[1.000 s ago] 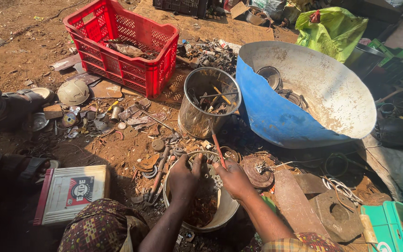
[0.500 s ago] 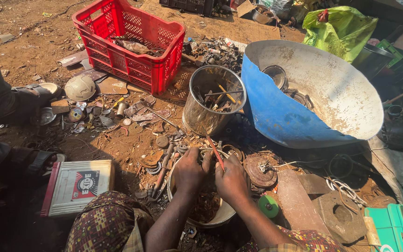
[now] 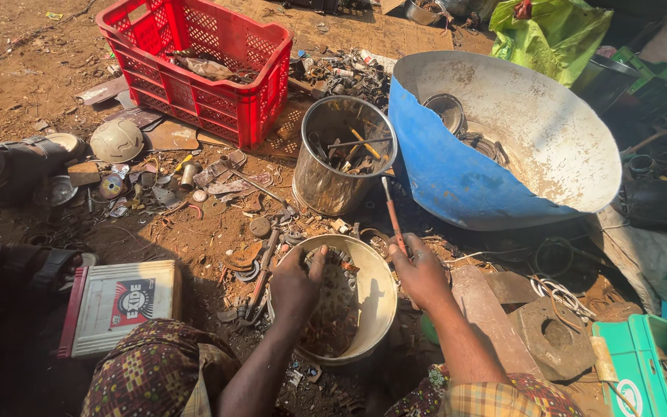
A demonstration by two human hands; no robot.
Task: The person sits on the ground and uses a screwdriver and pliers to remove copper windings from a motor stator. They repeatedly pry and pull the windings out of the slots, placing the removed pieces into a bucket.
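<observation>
My left hand (image 3: 296, 279) dips curled into the cream bowl (image 3: 376, 297); right hand (image 3: 420, 272) grips a thin rod (image 3: 392, 212) over scrap-strewn red dirt ground (image 3: 48, 62).

Hard, bright daylight w/ warm tone on the red dirt ground (image 3: 55, 62). Sun comes from upper right: shadows fall toward lower left. Deep shadow inside the cream bowl (image 3: 380, 301) on its right half, and along the left edge by the sandalled feet (image 3: 17, 166), nearly black there. Inner wall of the blue basin (image 3: 534, 131) is washed out, close to glare; green bag (image 3: 550, 31) also very bright. Metal can (image 3: 341, 166) shows specular glints. Focus sharp across centre, no motion blur on left hand (image 3: 295, 282) or right hand (image 3: 422, 270). Wide-angle stretch at the corners, esp. bottom right.
</observation>
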